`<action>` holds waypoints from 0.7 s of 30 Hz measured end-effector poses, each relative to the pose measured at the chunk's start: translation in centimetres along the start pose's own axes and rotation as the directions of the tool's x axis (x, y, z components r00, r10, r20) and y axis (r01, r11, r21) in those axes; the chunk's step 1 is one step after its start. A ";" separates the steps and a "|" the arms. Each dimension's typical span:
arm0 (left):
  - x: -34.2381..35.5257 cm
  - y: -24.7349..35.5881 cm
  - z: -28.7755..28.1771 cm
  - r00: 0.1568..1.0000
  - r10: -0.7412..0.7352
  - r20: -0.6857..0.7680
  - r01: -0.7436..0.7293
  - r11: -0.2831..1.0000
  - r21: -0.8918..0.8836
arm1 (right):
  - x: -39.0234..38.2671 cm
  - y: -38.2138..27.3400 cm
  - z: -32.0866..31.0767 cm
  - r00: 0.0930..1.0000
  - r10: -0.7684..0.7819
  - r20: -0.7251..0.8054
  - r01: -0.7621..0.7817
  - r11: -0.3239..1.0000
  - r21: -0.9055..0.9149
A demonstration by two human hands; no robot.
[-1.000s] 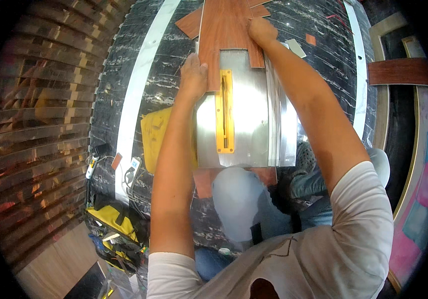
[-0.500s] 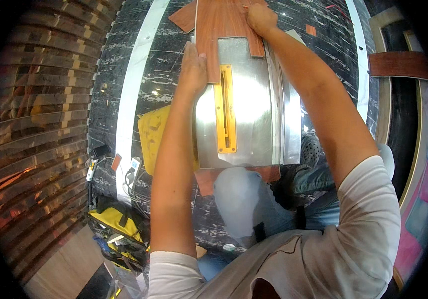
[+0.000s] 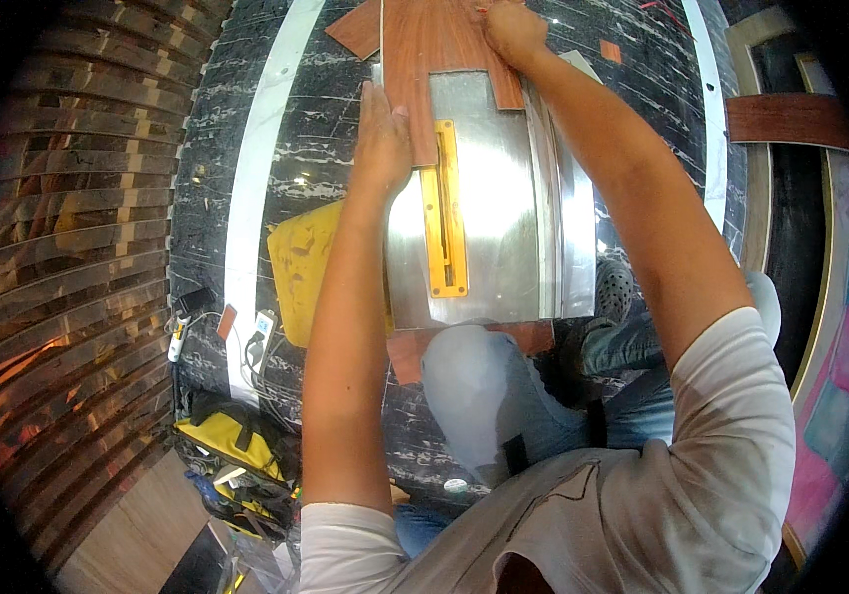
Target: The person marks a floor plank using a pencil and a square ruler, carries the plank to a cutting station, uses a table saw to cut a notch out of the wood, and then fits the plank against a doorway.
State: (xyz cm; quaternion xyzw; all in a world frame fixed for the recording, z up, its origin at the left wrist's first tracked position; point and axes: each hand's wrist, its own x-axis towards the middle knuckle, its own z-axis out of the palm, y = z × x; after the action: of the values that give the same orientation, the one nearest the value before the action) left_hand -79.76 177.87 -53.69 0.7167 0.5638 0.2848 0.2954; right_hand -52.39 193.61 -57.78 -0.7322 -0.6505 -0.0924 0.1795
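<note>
Just beyond the knee [image 3: 464,386], metal worktop [image 3: 494,267] carries yellow slotted insert [image 3: 455,213]. At worktop's far end lies notched brown board [image 3: 454,45], its longer L leg reaching insert. L hand [image 3: 382,139]: fingers straight, thumb apart, along board's L edge; R hand [image 3: 516,35]: fingers bent at R edge, grip N/D (can't tell).

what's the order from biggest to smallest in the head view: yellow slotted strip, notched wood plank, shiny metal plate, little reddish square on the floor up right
1. shiny metal plate
2. notched wood plank, judged by its visible part, as the top edge cuts it off
3. yellow slotted strip
4. little reddish square
</note>
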 end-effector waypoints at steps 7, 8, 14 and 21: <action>-0.4 -0.4 -0.1 1.000 0.011 0.000 -0.011 1.000 0.005 | 0.0 -0.4 0.6 1.000 0.008 0.014 -0.007 0.998 -0.062; -0.4 -0.4 0.0 1.000 0.015 0.000 -0.015 1.000 0.005 | 0.0 -0.2 0.5 1.000 0.002 0.021 0.000 0.997 -0.083; -1.0 0.0 -0.2 1.000 -0.020 0.000 0.020 0.999 0.026 | -0.7 -1.6 -2.8 0.987 0.043 0.154 -0.049 0.998 0.037; -1.4 0.3 -0.2 1.000 0.003 0.008 -0.003 0.999 0.053 | -1.5 -1.9 -5.1 0.985 0.014 0.173 -0.008 0.999 -0.038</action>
State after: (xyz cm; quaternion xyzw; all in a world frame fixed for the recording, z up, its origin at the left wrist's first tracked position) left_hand -80.01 176.51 -53.46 0.7263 0.5690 0.2673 0.2780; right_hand -53.97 190.44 -53.39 -0.7443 -0.6577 -0.0396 0.1091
